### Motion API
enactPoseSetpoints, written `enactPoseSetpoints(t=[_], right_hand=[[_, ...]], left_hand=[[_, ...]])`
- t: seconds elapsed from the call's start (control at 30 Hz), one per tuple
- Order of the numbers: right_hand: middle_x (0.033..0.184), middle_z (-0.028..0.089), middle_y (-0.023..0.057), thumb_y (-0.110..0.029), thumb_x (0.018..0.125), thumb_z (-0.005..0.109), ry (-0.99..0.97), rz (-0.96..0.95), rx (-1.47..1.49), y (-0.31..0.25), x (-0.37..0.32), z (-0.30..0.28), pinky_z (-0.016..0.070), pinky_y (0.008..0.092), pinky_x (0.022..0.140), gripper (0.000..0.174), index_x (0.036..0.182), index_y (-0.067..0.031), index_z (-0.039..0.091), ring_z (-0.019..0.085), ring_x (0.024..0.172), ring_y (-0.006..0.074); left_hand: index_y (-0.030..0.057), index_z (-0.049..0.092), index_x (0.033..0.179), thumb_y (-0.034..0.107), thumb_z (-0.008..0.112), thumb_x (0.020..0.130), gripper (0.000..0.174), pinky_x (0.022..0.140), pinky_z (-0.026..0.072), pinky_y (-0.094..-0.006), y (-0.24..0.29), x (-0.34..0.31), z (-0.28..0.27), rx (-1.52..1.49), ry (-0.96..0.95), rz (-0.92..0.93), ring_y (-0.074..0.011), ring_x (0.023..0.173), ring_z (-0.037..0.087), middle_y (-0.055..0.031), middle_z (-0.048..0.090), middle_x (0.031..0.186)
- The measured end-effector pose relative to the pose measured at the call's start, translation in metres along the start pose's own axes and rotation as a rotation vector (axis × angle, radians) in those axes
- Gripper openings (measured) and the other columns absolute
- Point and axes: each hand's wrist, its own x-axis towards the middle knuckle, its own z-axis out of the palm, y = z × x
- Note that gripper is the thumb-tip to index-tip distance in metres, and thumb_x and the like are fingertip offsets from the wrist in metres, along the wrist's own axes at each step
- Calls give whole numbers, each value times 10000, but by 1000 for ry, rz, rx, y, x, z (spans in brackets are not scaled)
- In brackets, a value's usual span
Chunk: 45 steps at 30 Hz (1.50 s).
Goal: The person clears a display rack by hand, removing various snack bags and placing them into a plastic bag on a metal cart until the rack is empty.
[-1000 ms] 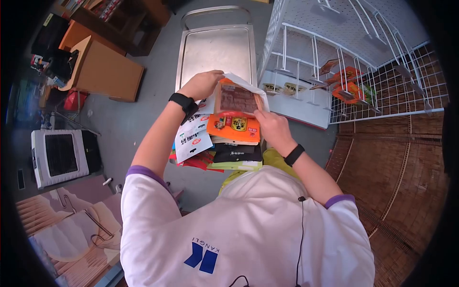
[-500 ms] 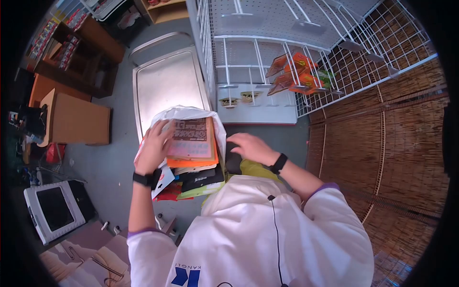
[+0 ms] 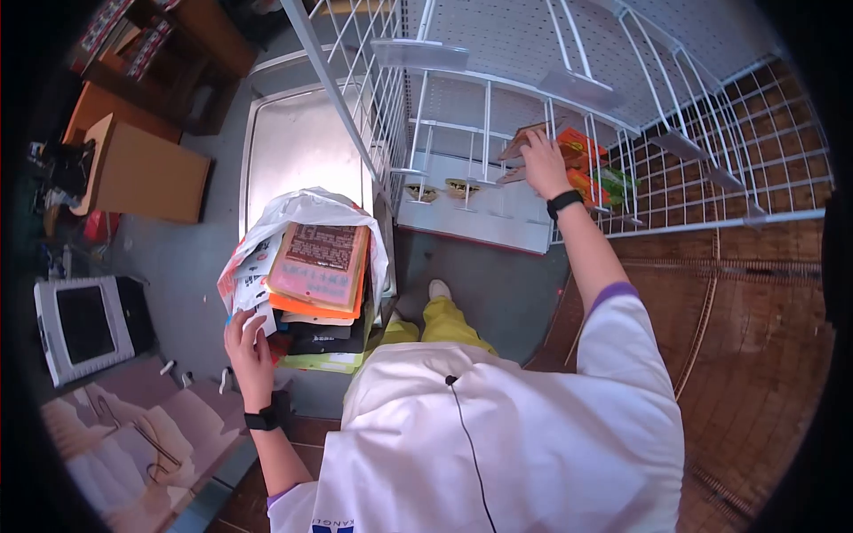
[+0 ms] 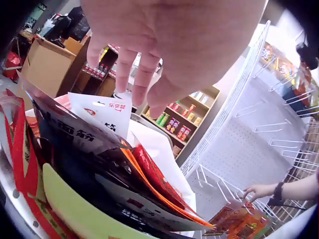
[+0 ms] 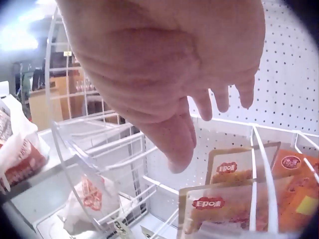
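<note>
Two hands work well apart. Head view: the right hand (image 3: 544, 163) touches the hanging packets (image 3: 586, 164) on the wire rack (image 3: 711, 178), while the left hand (image 3: 249, 342) rests against the packet stack (image 3: 320, 266). Left wrist view: fingers (image 4: 142, 74) nearly straight, gripping nothing. Right wrist view: fingers (image 5: 219, 99) loosely spread, holding nothing. The hanging packets look light, crinkly and slippery, best pinched at the top seal.

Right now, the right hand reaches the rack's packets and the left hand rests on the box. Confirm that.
Not the left hand: it is at the packet stack in the bag, apart from the box, as the head view shows. The right hand does reach the rack's packets.
</note>
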Motion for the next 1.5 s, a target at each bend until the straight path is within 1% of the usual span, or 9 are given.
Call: enactPoseSetpoints(t=[0.33, 0.47, 0.5, 0.6, 0.87, 1.0, 1.2, 1.37, 1.5], right_hand=[[1338, 488, 80, -160, 851, 458, -426, 0, -218, 38, 70, 83, 266, 548, 1061, 293, 967, -66, 710, 305, 1347, 293], [1145, 620, 139, -151, 842, 470, -634, -33, -171, 33, 77, 80, 302, 548, 1027, 273, 941, -64, 709, 550, 1141, 297], [1011, 662, 162, -230, 846, 518, -538, -66, -151, 31, 72, 74, 420, 502, 934, 264, 909, -60, 709, 640, 960, 310], [965, 682, 140, -310, 850, 578, -656, 33, 14, 20, 61, 53, 488, 442, 846, 272, 876, -77, 718, 651, 952, 279], [908, 690, 108, -412, 523, 857, -724, -184, -175, 15, 25, 48, 527, 378, 731, 486, 859, -88, 723, 666, 888, 272], [944, 692, 91, -255, 839, 609, -446, -297, -172, 13, 9, 61, 503, 394, 687, 164, 859, -128, 711, 664, 900, 271], [894, 685, 78, -168, 868, 483, -574, -183, -273, 14, 23, 97, 482, 413, 721, 225, 860, -129, 704, 651, 862, 262], [1132, 652, 94, -142, 893, 497, -797, -47, -379, -4, 38, 107, 487, 570, 801, 273, 1093, -96, 677, 645, 980, 322], [983, 696, 82, -217, 860, 519, -693, -116, -358, -14, 31, 98, 528, 400, 711, 236, 942, -136, 725, 668, 917, 268]], left_hand=[[27, 616, 1024, -38, 536, 823, 225, 1002, 351, -409, 18, -93, -12, 65, -51, -393, -320, 1147, 479, -127, 549, 1181], [33, 621, 1015, -12, 533, 841, 200, 1034, 322, -426, 31, -103, -6, 96, -88, -381, -315, 1099, 509, -123, 576, 1120], [39, 622, 1013, -1, 531, 847, 194, 1050, 305, -437, 32, -102, -2, 98, -80, -370, -305, 1072, 527, -115, 587, 1094], [40, 616, 997, -4, 530, 844, 181, 1054, 298, -443, 32, -96, 9, 94, -104, -337, -298, 1056, 534, -114, 589, 1077], [35, 590, 929, -2, 525, 845, 113, 1047, 297, -448, 29, -75, 17, 111, -132, -237, -297, 1011, 545, -111, 596, 1009], [41, 596, 934, 5, 523, 849, 117, 1043, 299, -448, 30, -80, 14, 101, -144, -249, -292, 1002, 551, -100, 603, 1003], [49, 599, 965, 16, 522, 857, 137, 1040, 300, -460, 28, -94, 16, 124, -174, -252, -279, 1019, 555, -92, 612, 1003], [55, 599, 980, 24, 522, 862, 144, 1041, 300, -465, 28, -107, 17, 124, -197, -283, -282, 1002, 563, -88, 618, 994], [56, 600, 982, 29, 522, 867, 141, 1038, 306, -468, 27, -112, 16, 99, -200, -312, -288, 983, 570, -90, 622, 976]])
